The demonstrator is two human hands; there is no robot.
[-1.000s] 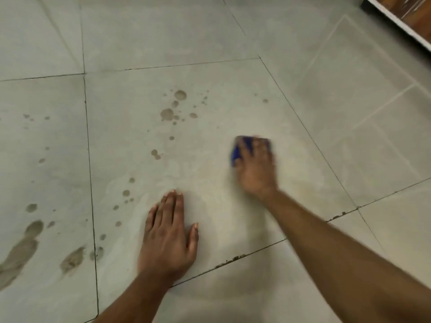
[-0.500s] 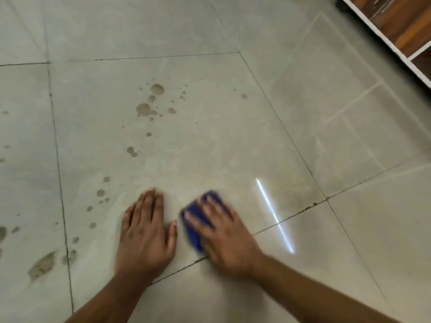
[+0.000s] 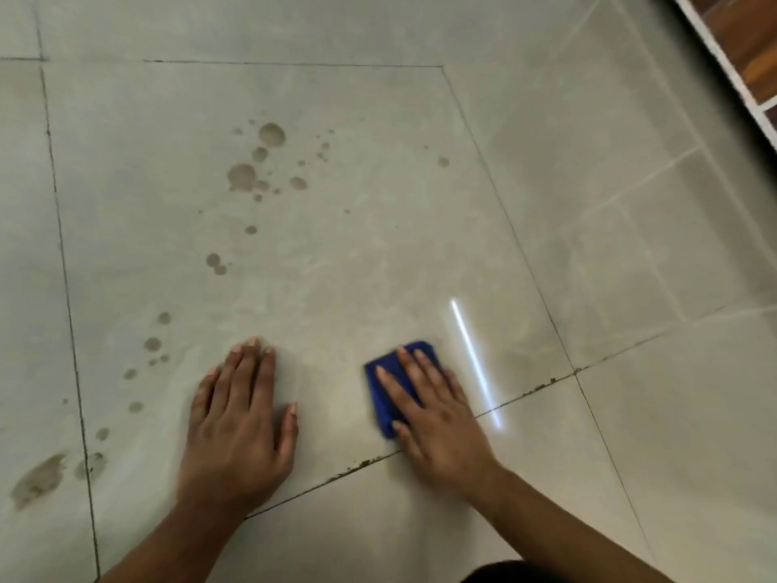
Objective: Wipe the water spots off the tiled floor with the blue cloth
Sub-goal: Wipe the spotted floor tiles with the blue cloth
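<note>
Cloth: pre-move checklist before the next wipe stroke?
1. Cloth under right hand, fingers flat on it: ok.
2. Left hand flat on floor, clear of the cloth: ok.
3. Spots left to wipe, ahead and to the left: not ok, many remain.
4. Path from cloth to spots free of objects: ok.
5. Stains at far left within reach: cannot tell.

single head-worn view, looking steeply down and forward, close over the tiled floor [image 3: 378, 98], both forearms entering from below
</note>
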